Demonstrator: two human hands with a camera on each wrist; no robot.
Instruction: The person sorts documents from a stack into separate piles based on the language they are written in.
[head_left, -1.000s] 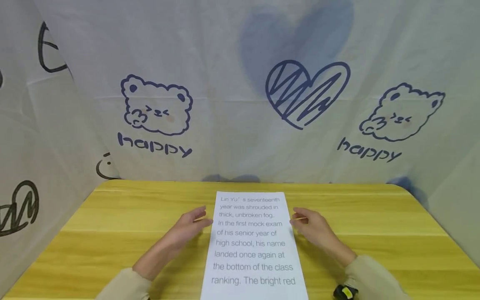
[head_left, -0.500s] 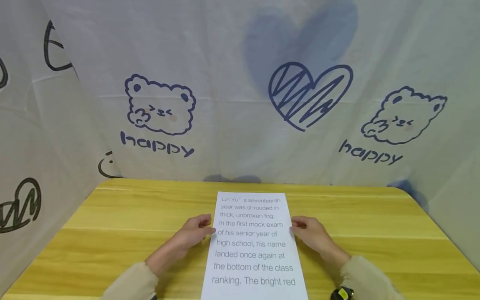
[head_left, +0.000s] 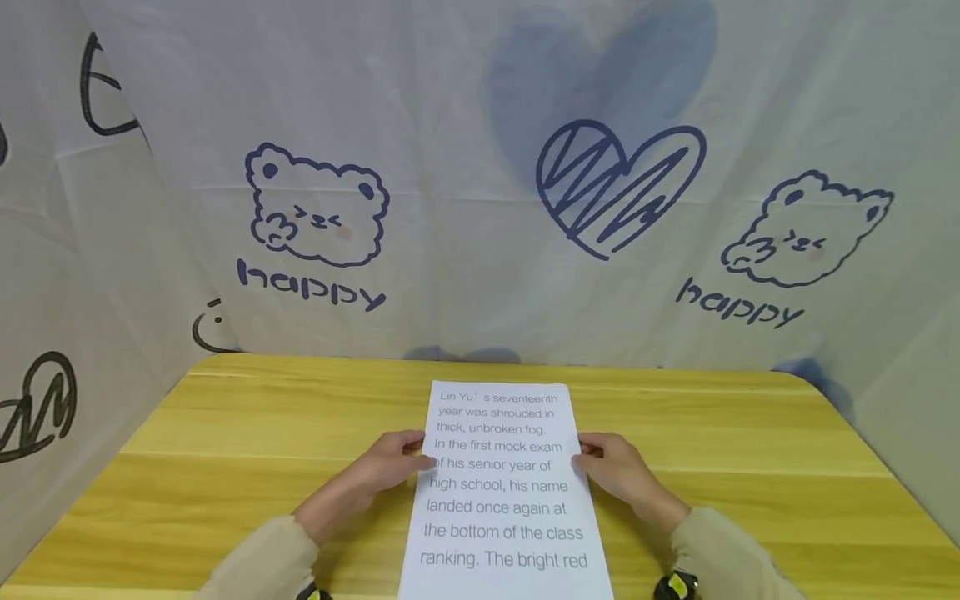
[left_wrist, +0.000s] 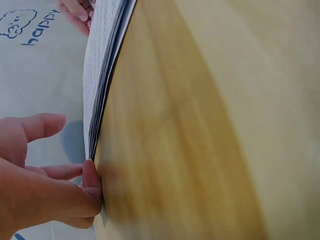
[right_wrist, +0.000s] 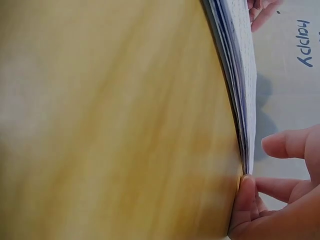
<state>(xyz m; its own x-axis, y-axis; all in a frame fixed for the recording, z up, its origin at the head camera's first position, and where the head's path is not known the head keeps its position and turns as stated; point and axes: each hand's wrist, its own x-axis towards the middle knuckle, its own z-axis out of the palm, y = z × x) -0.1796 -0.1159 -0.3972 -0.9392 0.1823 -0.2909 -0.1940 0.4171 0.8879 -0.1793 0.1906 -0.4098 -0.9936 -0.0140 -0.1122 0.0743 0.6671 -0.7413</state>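
A stack of printed paper sheets (head_left: 498,496) with large grey text on its top page lies lengthwise on the table. My left hand (head_left: 386,462) is at its left long edge, thumb reaching over the margin. Across from it, my right hand (head_left: 617,473) meets the right edge the same way. Low along the stack's layered side (left_wrist: 102,85), the left fingertips (left_wrist: 91,170) touch at table level, while that thumb stands raised above the page. The right wrist view has matching right fingertips (right_wrist: 245,187) against the edge, with the right thumb (right_wrist: 282,143) lifted clear of the sheets.
Beneath the stack is a yellow wood-grain table (head_left: 247,433) with rounded far corners. A white cloth (head_left: 465,283) printed with bears, hearts and "happy" hangs behind and at the sides. Black-and-yellow bands (head_left: 677,585) sit by both beige sleeves (head_left: 262,558).
Both hands have come inward to the stack's long edges and slightly toward me. Their thumbs now overlap the page margins. The stack has hardly moved.
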